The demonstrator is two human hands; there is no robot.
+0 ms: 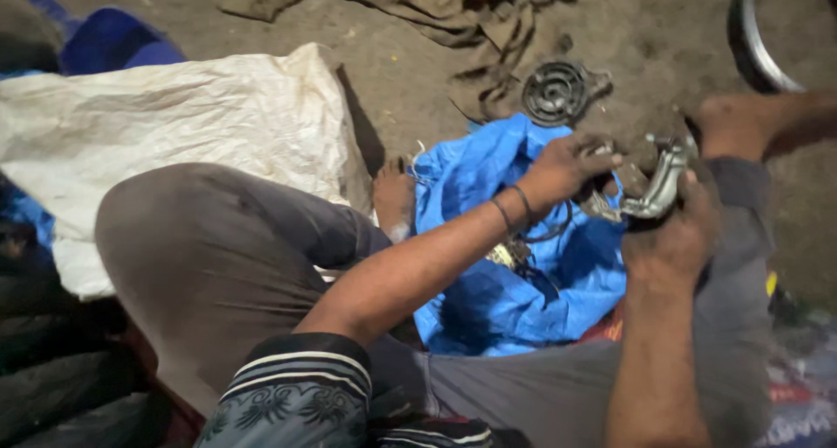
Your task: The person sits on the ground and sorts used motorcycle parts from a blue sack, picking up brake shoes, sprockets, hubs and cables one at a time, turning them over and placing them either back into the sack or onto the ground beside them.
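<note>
**Both hands on a grey metal bracket, above the blue sheet**

Person sits on the dirt ground (410, 73), legs folded. Right hand (676, 230) is wrapped around a curved grey metal bracket (658, 186), thumb pressed on its outer face. Left hand (567, 165), dark bands at the wrist, has fingers curled onto the bracket's grimy left end; exact pinch is hidden by dirt and blur. The bracket sits at 3 o'clock in view, held above the crumpled blue plastic sheet (514, 282). Ribbed round metal disc (555, 92) lies on the ground at 12 o'clock from the hands, near. Brown rag (453, 16) beyond it. White woven sack (183, 125) at 9 o'clock. Bare foot (394, 200) rests at the sheet's left edge. Raised knee (209, 256) blocks the lower left.
</note>
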